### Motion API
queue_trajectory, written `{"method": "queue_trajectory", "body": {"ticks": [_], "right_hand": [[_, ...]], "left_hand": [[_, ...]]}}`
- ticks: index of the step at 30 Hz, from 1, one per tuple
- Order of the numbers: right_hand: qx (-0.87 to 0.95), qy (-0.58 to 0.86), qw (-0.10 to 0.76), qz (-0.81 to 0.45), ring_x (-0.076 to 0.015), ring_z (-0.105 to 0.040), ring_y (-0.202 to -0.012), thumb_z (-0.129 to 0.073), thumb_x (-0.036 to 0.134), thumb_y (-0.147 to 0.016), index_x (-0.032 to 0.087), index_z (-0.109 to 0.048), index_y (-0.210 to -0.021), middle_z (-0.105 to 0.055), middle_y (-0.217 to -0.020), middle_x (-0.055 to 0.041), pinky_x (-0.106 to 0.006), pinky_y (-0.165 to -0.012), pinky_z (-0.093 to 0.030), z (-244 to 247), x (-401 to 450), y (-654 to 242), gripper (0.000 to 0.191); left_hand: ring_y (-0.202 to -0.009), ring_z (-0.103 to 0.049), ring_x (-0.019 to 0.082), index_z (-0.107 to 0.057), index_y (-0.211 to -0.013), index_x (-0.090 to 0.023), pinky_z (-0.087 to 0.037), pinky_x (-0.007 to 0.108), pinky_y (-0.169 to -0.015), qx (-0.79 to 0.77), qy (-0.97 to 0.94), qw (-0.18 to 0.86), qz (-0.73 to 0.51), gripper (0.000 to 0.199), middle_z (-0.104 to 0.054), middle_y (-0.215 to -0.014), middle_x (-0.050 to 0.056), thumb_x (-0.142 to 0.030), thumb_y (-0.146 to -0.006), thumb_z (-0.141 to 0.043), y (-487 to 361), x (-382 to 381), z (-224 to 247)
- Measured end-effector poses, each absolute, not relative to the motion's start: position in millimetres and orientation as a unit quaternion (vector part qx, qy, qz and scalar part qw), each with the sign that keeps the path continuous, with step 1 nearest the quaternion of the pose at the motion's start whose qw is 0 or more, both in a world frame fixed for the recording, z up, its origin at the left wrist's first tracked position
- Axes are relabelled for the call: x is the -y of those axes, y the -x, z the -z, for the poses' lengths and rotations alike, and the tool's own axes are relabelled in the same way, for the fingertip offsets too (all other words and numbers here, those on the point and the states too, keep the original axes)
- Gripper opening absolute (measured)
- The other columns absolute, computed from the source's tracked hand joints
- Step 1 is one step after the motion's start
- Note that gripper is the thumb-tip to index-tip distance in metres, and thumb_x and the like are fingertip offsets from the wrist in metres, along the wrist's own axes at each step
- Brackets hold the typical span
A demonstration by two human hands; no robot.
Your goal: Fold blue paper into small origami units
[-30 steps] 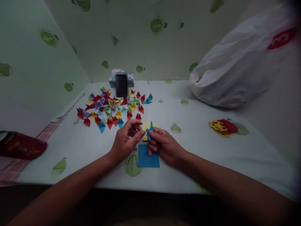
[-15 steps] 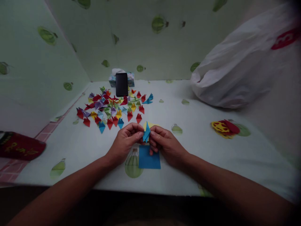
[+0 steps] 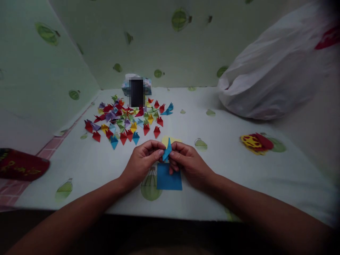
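Observation:
A small piece of folded blue origami paper [image 3: 167, 150] is held up between my two hands, its narrow point upward. My left hand [image 3: 143, 158] pinches its left side between thumb and forefinger. On the other side, my right hand [image 3: 189, 161] grips it with thumb and forefinger, the other fingers curled below. Under the hands lies a flat blue paper square [image 3: 169, 180], partly covered by the right fingers. Just behind the hands sits yellow paper [image 3: 174, 139], mostly hidden. To the far left spread many folded paper cranes [image 3: 129, 134] in red, blue, yellow, green and purple.
A tissue box [image 3: 148, 86] stands at the back, a dark, partly pixelated device [image 3: 137, 94] before it. A white plastic bag [image 3: 261, 83] fills the back right. Red and yellow cut-out pieces [image 3: 256, 142] lie at right, a dark red object [image 3: 23, 164] at left.
The folded blue paper has turned slightly, its point now leaning a little to the right. Both hands keep their hold. The view has shifted slightly.

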State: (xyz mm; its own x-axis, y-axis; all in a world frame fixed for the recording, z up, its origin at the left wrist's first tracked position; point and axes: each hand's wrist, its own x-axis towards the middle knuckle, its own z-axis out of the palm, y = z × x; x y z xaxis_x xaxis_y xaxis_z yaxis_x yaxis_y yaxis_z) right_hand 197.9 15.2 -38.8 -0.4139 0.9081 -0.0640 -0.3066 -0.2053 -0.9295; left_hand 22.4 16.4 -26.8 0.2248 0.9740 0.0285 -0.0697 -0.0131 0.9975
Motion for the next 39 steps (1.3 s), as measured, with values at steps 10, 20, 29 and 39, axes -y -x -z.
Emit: {"method": "queue_trajectory", "body": {"ticks": [10,20,29,39], "right_hand": [[0.557,0.407,0.429,-0.584,-0.0096,-0.049,-0.052,-0.065,0.026,-0.083,0.021,-0.049,-0.069,-0.052,-0.059,0.0052,-0.024,-0.051,-0.038,30.4,-12.0,-199.7,0.022],[0.586,0.42,0.426,-0.546,-0.0113,-0.049,-0.057,-0.062,0.024,-0.086,0.021,-0.052,-0.076,-0.05,-0.064,0.0045,-0.027,-0.056,-0.038,33.0,-11.9,-199.1,0.015],[0.539,0.393,0.453,-0.592,-0.0115,-0.053,-0.057,-0.065,0.021,-0.082,0.022,-0.055,-0.086,-0.053,-0.066,0.0051,-0.026,-0.055,-0.041,29.7,-10.0,-196.9,0.011],[0.545,0.363,0.463,-0.598,-0.0118,-0.058,-0.061,-0.059,0.016,-0.084,0.02,-0.062,-0.083,-0.061,-0.069,0.003,-0.028,-0.063,-0.046,28.4,-9.7,-200.5,0.006]], "left_hand": [[-0.069,-0.063,0.012,-0.066,-0.087,-0.017,-0.054,0.023,-0.064,-0.423,-0.73,0.3,-0.444,0.004,-0.066,-0.082,0.002,-0.021,-0.086,-0.067,-25.4,-11.1,26.6],[-0.061,-0.062,0.01,-0.064,-0.08,-0.016,-0.052,0.021,-0.058,-0.451,-0.706,0.313,-0.447,0.004,-0.066,-0.071,0.0,-0.016,-0.082,-0.067,-27.6,-8.7,24.9],[-0.064,-0.064,0.012,-0.065,-0.088,-0.017,-0.055,0.023,-0.059,-0.422,-0.602,0.499,-0.459,0.011,-0.068,-0.076,0.001,-0.019,-0.078,-0.069,-28.1,-14.0,25.2],[-0.065,-0.063,0.011,-0.067,-0.091,-0.017,-0.054,0.023,-0.062,-0.4,-0.554,0.56,-0.469,0.007,-0.065,-0.077,0.0,-0.02,-0.086,-0.064,-24.6,-15.2,25.7]]}}
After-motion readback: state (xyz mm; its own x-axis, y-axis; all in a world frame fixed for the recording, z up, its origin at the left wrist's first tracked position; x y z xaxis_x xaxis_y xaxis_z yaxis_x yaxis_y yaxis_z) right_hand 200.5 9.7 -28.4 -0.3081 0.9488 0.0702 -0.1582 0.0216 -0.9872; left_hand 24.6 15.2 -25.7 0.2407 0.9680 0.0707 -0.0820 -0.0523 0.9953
